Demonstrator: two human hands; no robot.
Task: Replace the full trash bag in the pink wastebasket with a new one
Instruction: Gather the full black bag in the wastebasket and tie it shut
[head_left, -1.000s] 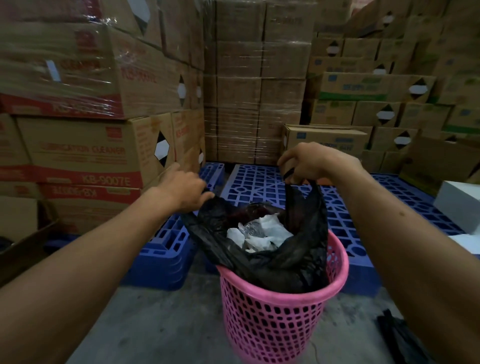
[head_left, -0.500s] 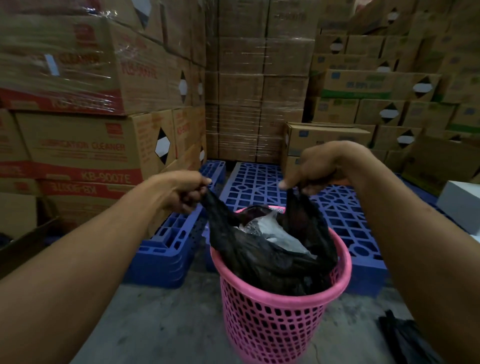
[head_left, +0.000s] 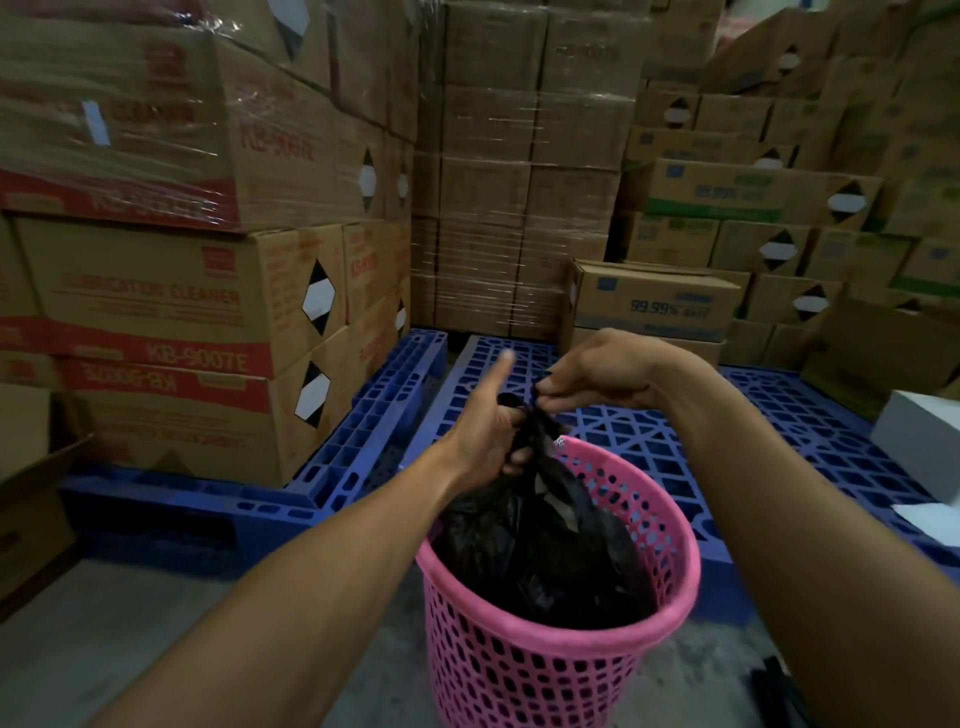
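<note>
Now the black trash bag (head_left: 540, 551) sits inside the pink wastebasket (head_left: 545, 670) on the floor, its top gathered into a neck. Left hand (head_left: 493, 431) is closed around this neck, thumb pointing up. Right hand (head_left: 597, 376) pinches the bag's tip just above, touching the left one.

The trash bag (head_left: 540, 551) sits in the wastebasket (head_left: 545, 670) on the floor (head_left: 104, 649); pallets (head_left: 779, 431) lie behind it, with stacked boxes (head_left: 171, 296) left and behind.
</note>
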